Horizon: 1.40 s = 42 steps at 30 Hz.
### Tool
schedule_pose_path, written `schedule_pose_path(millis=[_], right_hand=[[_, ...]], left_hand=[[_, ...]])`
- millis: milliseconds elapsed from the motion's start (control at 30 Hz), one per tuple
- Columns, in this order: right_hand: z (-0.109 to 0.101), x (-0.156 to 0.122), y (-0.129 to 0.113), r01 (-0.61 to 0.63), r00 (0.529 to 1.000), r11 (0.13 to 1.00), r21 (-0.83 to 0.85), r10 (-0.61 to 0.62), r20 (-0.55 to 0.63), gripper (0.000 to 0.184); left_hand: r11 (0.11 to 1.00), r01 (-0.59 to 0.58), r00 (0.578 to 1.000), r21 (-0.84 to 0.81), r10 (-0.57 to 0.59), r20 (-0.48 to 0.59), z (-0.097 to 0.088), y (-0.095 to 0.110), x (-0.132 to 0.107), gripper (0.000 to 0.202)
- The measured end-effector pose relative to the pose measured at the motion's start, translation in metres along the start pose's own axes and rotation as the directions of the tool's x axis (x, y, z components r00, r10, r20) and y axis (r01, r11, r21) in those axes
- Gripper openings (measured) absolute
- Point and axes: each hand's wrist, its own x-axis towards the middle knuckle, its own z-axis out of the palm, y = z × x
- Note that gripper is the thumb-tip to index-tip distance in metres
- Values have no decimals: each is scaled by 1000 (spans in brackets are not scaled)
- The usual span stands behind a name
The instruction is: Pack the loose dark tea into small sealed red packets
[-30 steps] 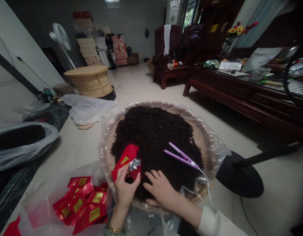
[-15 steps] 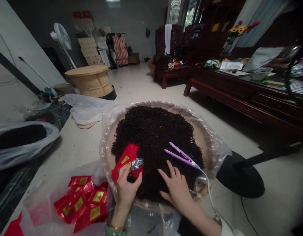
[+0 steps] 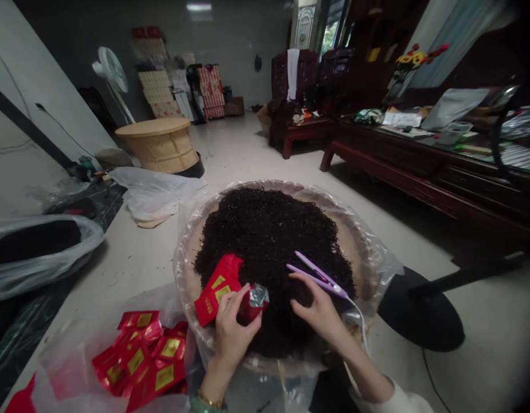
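A wide round basket (image 3: 362,245) lined with clear plastic holds a heap of dark loose tea leaves (image 3: 269,229). My left hand (image 3: 230,331) pinches a small red foil packet (image 3: 253,300) whose silver mouth is open, just above the heap's near edge. A stack of red packets (image 3: 217,285) lies on the leaves beside it. My right hand (image 3: 319,307) has its fingers spread and reaches onto the purple sealing tongs (image 3: 317,274) lying on the leaves, touching their near end.
A pile of filled red packets (image 3: 140,355) lies on plastic at lower left. A bag of dark tea (image 3: 36,249) sits far left. A black fan base (image 3: 424,312) stands on the right, a dark wooden bench (image 3: 424,183) beyond it, and a round wicker stool (image 3: 162,143) behind.
My right hand has lifted off the near leaves and moved up and right to the purple tongs. My left hand has shifted the open packet slightly right.
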Motion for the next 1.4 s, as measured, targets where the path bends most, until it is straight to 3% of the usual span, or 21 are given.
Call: schedule_pose_path(millis=[167,233,333,400,467,567,667,833,1000,1067,1200,1300,1400], right_hand=[[-10,13,-24,-82,996,990,116,87,-31,33],[-6,15,-35,-25,993,993,113,37,-109,28],[5,16,-50,147,966,988,39,-135,-218,23],[13,13,-56,245,955,969,-16,-244,-168,24],[17,10,-59,290,956,956,-48,-291,-32,28],[17,5,-59,288,950,952,-102,-271,156,31],[13,1,-59,276,944,947,-165,-235,231,35],[5,0,-61,226,942,959,-174,-170,290,38],[-1,6,-60,200,935,975,-97,-160,316,53],[-2,9,-60,193,936,977,-90,-156,315,51],[-3,13,-63,226,891,973,-45,-188,413,44],[0,13,-65,202,924,979,-20,-184,336,52],[6,11,-63,177,956,983,-49,-160,244,38]], left_hand=[[998,-62,997,-15,62,38,7,7,1,50],[997,-71,996,-21,72,50,9,10,1,52],[998,-55,997,-23,57,59,12,14,1,54],[999,-35,998,-17,36,59,14,14,1,54],[1000,-24,999,-9,24,44,15,13,-1,53],[1000,-15,1000,-9,15,10,16,8,-4,51],[999,23,999,-25,-22,25,17,5,-7,53],[996,85,995,-31,-83,52,17,8,-8,59],[998,67,997,-20,-66,45,15,10,-6,56],[998,61,997,-15,-60,51,14,10,-6,55],[999,42,998,-14,-41,46,13,10,-5,55],[998,54,997,-19,-52,55,13,10,-5,58],[996,81,995,-26,-79,67,13,9,-5,59]])
